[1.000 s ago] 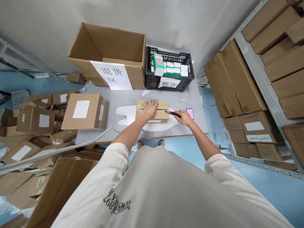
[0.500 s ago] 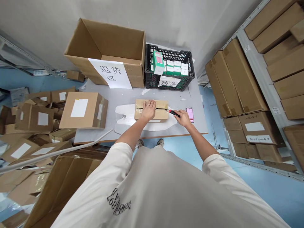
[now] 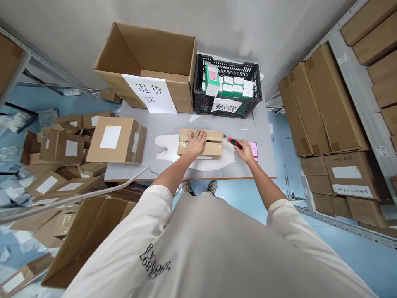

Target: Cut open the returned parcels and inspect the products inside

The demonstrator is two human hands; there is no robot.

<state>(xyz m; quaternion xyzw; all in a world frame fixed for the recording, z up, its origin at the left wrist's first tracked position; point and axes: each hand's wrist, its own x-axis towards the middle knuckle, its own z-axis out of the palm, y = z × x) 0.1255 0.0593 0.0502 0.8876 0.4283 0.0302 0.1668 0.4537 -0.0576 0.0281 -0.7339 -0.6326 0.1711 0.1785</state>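
Observation:
A small taped cardboard box (image 3: 198,150) lies on the white-grey table, with a dark slit running along its top. My left hand (image 3: 196,142) rests flat on top of it, fingers stretched out and pressing it down. In my right hand (image 3: 245,151), fingers wrapped round it, is a red and black box cutter (image 3: 233,142). The cutter's tip points left, just off the box's right end. A phone (image 3: 254,151) with a pink screen lies right beside my right hand, partly covered by it. White paper (image 3: 164,142) spreads beneath the box.
A large open carton (image 3: 130,93) with a paper sign stands at the back, beside a black crate (image 3: 228,108) of green-white boxes. Another carton (image 3: 114,140) sits at the table's left. A pale cable (image 3: 124,184) crosses in front. Cartons pile up on the left; shelves stand right.
My right hand has drawn the box cutter back to the right, out of the box's end. My left hand stays on the box. The view has shifted slightly.

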